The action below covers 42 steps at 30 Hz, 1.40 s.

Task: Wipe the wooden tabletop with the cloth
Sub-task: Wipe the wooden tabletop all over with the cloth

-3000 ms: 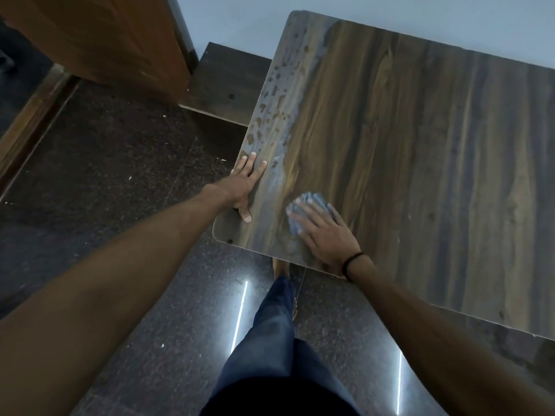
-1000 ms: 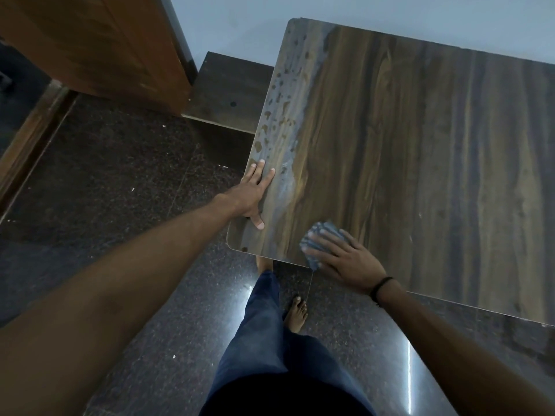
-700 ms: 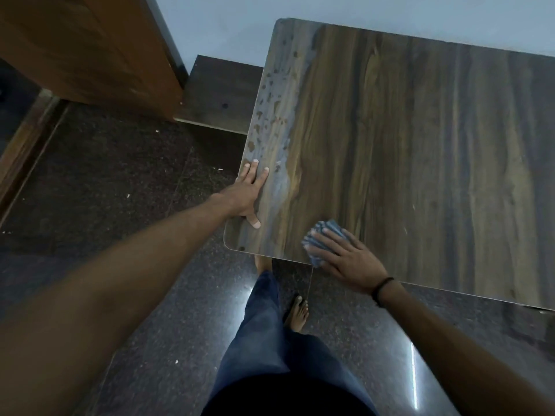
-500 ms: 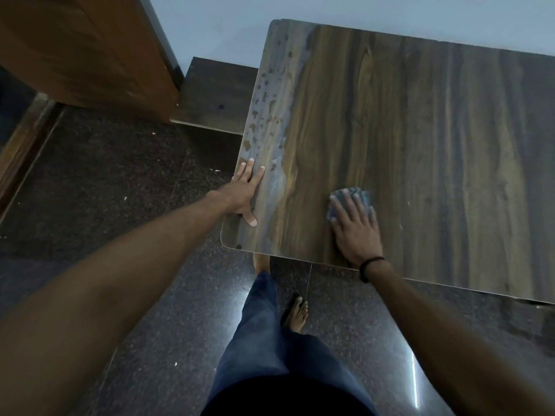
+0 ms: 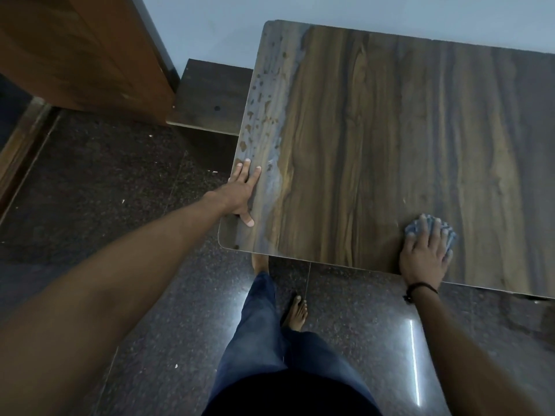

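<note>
Running off the right of the frame, the wooden tabletop (image 5: 390, 145) has its far right part cut away; its grain streaks away from me, with pale blotches down the left strip. My left hand (image 5: 240, 190) lies flat on that left edge, fingers straight, holding nothing. My right hand (image 5: 423, 253) presses close to the near edge, fingers spread straight over the blue cloth (image 5: 412, 229) — mostly hidden beneath them, only bunched fringes showing past my fingertips. Crumpled so, its long axis I cannot tell.
</note>
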Available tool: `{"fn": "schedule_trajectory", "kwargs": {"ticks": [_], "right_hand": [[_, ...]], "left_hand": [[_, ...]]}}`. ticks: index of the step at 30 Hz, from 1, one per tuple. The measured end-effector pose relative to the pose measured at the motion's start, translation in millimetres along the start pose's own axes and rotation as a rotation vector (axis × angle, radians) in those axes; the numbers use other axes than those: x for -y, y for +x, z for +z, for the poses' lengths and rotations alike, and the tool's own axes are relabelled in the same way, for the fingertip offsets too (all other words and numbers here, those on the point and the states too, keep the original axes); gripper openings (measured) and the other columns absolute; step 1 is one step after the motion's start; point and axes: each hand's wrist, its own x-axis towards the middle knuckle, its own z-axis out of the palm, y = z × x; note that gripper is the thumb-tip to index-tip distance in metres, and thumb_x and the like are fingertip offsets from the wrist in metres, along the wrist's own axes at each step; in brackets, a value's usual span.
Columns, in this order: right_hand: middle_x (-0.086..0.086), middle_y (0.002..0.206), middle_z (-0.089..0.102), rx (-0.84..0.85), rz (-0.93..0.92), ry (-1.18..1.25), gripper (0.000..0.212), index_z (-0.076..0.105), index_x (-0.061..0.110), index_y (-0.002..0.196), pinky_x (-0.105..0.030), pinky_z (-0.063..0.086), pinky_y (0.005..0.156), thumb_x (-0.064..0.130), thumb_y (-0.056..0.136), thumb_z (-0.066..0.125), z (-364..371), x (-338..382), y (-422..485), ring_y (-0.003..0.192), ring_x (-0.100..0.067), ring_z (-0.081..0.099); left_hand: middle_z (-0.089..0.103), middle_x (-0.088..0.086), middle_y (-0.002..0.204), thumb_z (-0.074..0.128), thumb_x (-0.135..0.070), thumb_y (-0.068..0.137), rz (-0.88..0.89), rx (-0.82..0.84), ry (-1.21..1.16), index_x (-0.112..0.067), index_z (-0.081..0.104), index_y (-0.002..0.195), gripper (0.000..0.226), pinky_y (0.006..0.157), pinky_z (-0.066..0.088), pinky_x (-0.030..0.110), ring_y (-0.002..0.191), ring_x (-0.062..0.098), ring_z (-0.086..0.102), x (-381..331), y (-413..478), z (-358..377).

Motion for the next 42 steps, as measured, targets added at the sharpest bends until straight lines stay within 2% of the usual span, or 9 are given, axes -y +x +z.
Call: {"fn": "schedule_trajectory", "kwargs": {"ticks": [2,9,15,20,22,27,33,38,42], "right_hand": [[-0.003,0.171,0.007,0.013,0.026,0.019,0.064,0.016,0.031,0.161,-0.062,0.008,0.123,0.049,0.100,0.019,7.4,31.0,-1.2,0.157,-0.026,0.003],[0.013,0.169,0.000,0.233,-0.797,-0.201,0.055,0.009,0.043,0.161,-0.052,0.005,0.126,0.048,0.107,0.017,45.7,85.3,-56.6,0.156,-0.013,-0.006],[0.007,0.171,-0.002,0.157,-0.360,-0.055,0.055,0.011,0.040,0.161,-0.055,0.000,0.125,0.045,0.108,0.025,36.3,114.1,-6.7,0.156,-0.016,-0.007],[0.006,0.169,0.017,0.255,-1.118,-0.227,0.052,0.023,0.038,0.159,-0.054,0.017,0.124,0.041,0.108,0.029,58.0,130.5,-44.3,0.156,-0.017,0.010],[0.009,0.168,0.020,0.280,-1.239,-0.291,0.051,0.024,0.039,0.158,-0.053,0.019,0.123,0.042,0.107,0.028,54.2,128.8,-18.2,0.156,-0.014,0.013],[0.010,0.170,0.011,0.274,-0.867,-0.192,0.053,0.017,0.039,0.161,-0.055,0.007,0.125,0.042,0.108,0.025,59.5,197.1,-9.4,0.157,-0.015,0.000],[0.011,0.169,0.015,0.354,-1.502,-0.336,0.051,0.020,0.039,0.160,-0.050,0.011,0.126,0.045,0.109,0.023,68.0,159.9,-22.8,0.156,-0.014,0.008],[0.007,0.170,0.012,0.275,-0.968,-0.253,0.053,0.016,0.037,0.161,-0.057,0.009,0.125,0.045,0.108,0.023,66.0,229.8,9.2,0.157,-0.017,0.003],[0.009,0.169,0.014,0.358,-1.372,-0.311,0.053,0.019,0.038,0.160,-0.050,0.010,0.126,0.045,0.109,0.025,74.0,195.1,-20.6,0.157,-0.017,0.006]], "left_hand": [[-0.047,0.007,0.152,0.095,-0.034,0.061,-0.004,0.016,0.002,-0.021,-0.033,0.150,0.156,0.121,0.009,0.060,0.143,0.027,-0.038,-3.5,-0.4,-2.8],[-0.047,0.006,0.152,0.095,-0.035,0.060,-0.005,0.022,0.005,-0.022,-0.032,0.151,0.156,0.121,0.007,0.059,0.142,0.027,-0.039,-4.1,-2.0,-2.5],[-0.048,0.007,0.151,0.094,-0.033,0.063,-0.037,0.034,0.031,-0.020,-0.034,0.150,0.155,0.121,0.008,0.060,0.142,0.028,-0.039,-10.0,-1.5,-5.7],[-0.050,0.003,0.150,0.095,-0.035,0.058,-0.010,0.020,-0.002,-0.024,-0.034,0.150,0.159,0.120,0.009,0.062,0.141,0.025,-0.041,-2.2,3.1,-1.3],[-0.050,0.001,0.150,0.096,-0.034,0.058,0.005,0.003,-0.028,-0.026,-0.032,0.150,0.159,0.121,0.009,0.061,0.142,0.024,-0.040,1.3,4.3,-0.9],[-0.046,0.005,0.153,0.096,-0.037,0.058,0.033,-0.018,0.009,-0.023,-0.031,0.151,0.158,0.121,0.012,0.058,0.144,0.027,-0.036,2.3,8.1,-0.9],[-0.035,0.009,0.159,0.096,-0.026,0.059,0.101,-0.056,0.085,-0.021,-0.021,0.156,0.152,0.123,0.012,0.047,0.150,0.027,-0.023,16.3,4.5,-10.2],[-0.038,0.008,0.158,0.097,-0.021,0.056,0.091,-0.062,0.077,-0.020,-0.023,0.155,0.156,0.120,0.017,0.047,0.150,0.026,-0.024,12.5,6.2,-10.4],[-0.036,0.010,0.159,0.098,-0.028,0.053,0.099,-0.077,0.099,-0.017,-0.023,0.155,0.159,0.123,0.009,0.046,0.150,0.029,-0.023,13.3,6.3,-11.7]]}}
